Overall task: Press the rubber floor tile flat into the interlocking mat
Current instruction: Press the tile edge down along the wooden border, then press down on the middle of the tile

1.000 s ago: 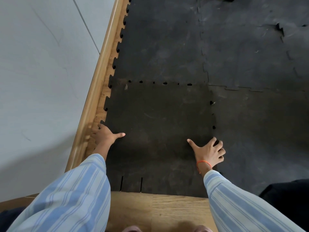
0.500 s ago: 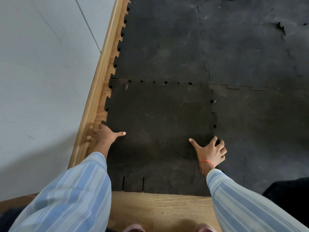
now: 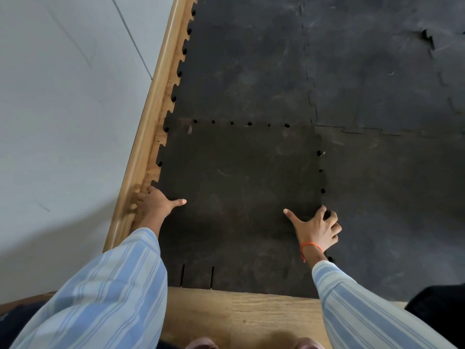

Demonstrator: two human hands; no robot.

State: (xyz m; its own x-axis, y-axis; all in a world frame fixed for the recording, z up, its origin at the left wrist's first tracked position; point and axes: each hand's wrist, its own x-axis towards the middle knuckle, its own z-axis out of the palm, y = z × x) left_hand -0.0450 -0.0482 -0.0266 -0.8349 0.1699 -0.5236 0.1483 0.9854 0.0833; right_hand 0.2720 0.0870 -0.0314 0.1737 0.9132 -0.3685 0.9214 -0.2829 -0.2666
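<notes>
In the head view, the person is kneeling over one rubber floor tile (image 3: 239, 197) lying at the wall-side edge of the interlocking mat (image 3: 377, 84). The two hands are bracketing it, likely to seat both sides: the left hand (image 3: 158, 201) at nine o'clock is spreading open, the right hand (image 3: 318, 229) at three o'clock is curling its fingers (image 3: 333, 219) over the seam, gripping nothing. Small gaps are showing along the joints.

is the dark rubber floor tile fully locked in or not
Not fully. The dark rubber floor tile still shows open gaps along its far and right seams; the left hand and right hand press on its edges.
</notes>
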